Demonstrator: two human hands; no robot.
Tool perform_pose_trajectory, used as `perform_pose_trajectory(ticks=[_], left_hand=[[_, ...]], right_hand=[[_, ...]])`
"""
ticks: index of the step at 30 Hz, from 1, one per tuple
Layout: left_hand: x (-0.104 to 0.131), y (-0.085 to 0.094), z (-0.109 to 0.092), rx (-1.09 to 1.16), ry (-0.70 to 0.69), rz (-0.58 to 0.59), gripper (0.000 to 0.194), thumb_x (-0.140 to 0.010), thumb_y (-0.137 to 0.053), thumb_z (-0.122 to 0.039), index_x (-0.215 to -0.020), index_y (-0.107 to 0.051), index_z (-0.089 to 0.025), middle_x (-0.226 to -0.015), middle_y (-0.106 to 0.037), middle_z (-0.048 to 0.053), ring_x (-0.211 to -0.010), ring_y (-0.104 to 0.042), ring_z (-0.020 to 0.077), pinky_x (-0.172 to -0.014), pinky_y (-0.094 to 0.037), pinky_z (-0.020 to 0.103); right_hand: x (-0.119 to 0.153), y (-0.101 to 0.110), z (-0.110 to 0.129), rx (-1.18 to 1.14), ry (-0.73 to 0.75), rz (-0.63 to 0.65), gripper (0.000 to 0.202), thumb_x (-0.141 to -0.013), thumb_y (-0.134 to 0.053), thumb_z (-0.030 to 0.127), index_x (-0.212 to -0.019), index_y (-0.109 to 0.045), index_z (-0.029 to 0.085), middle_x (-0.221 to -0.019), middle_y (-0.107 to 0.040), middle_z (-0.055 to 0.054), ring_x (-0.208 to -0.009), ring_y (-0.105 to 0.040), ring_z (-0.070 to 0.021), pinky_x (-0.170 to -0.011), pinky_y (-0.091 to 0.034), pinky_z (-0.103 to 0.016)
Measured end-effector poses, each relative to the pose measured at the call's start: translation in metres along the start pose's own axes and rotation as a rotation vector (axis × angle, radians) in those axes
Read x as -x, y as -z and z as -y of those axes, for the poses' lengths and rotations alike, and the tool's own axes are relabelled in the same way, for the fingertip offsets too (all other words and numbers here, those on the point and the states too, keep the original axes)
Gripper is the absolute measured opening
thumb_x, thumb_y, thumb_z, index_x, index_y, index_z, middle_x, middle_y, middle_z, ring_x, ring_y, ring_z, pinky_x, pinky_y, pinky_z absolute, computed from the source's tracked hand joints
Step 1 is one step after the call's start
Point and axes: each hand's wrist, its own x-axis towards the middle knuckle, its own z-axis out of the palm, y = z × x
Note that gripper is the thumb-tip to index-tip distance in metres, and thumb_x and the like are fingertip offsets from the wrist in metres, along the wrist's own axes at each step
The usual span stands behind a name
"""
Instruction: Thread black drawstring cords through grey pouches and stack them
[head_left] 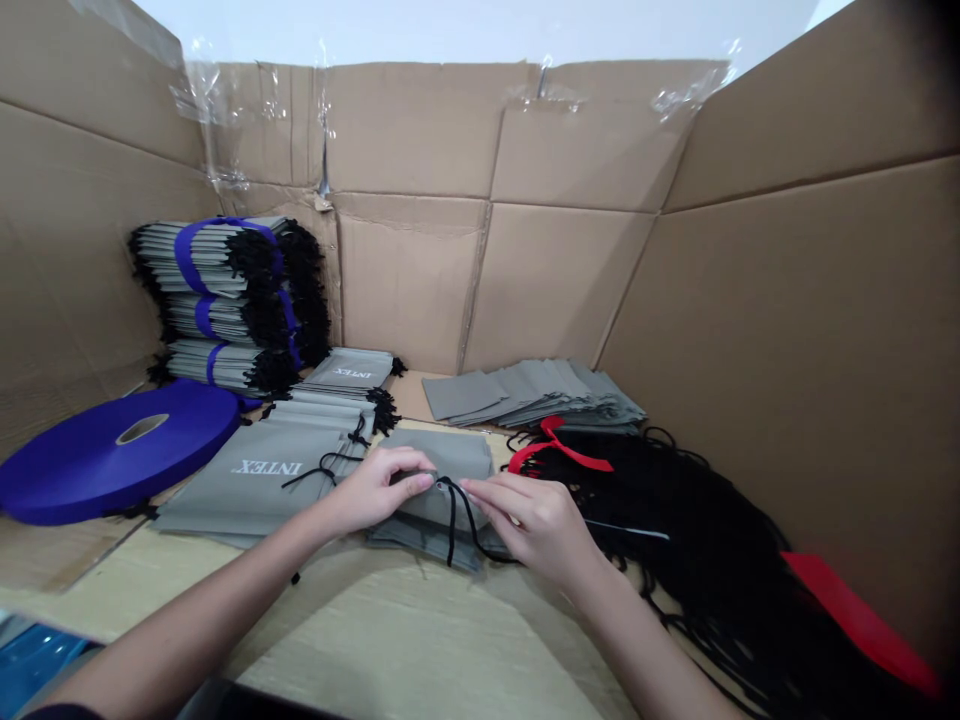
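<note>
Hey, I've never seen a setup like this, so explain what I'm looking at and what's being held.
There's no machine here, just a person's two bare hands. The single picture comes from a camera worn on their head, looking forward and down. The left hand pinches a gray pouch. The right hand is at its edge, beside a black cord; its exact grip is unclear. To the left lie pouches printed INTEX, stacked bundles with blue bands, and a blue roll. Beyond the hands is a pile of gray pieces; to the right, a heap of black cords. Cardboard walls surround everything.
</note>
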Motion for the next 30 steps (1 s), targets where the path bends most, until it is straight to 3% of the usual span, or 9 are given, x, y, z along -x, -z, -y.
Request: perform_pose_trajectory(ticks=[14,30], left_hand=[[-0.0002,0.0006,0.0014,0.002,0.016,0.005,0.027,-0.086,-0.046,-0.036,-0.083,-0.061,-0.014,-0.078,-0.061,0.002,-0.073,-0.053,0.0139,-0.068,-0.040,0.024],[-0.0002,0.0007,0.0002,0.014,0.021,-0.001,0.028,-0.086,-0.046,-0.036,-0.081,-0.061,-0.013,-0.077,-0.061,0.002,-0.072,-0.053,0.0137,-0.067,-0.040,0.023]], right_hand=[[0.0017,-0.0026,0.0001,0.037,0.009,-0.025,0.022,-0.087,-0.049,0.020,-0.102,-0.065,0.020,-0.079,-0.067,-0.003,-0.061,-0.057,-0.0087,-0.055,-0.041,-0.019],[0.0011,0.0038,-0.0010,0.231,0.170,-0.059,0.027,-0.085,-0.050,0.011,-0.107,-0.063,0.018,-0.080,-0.069,-0.004,-0.063,-0.059,-0.0089,-0.055,-0.042,-0.019]])
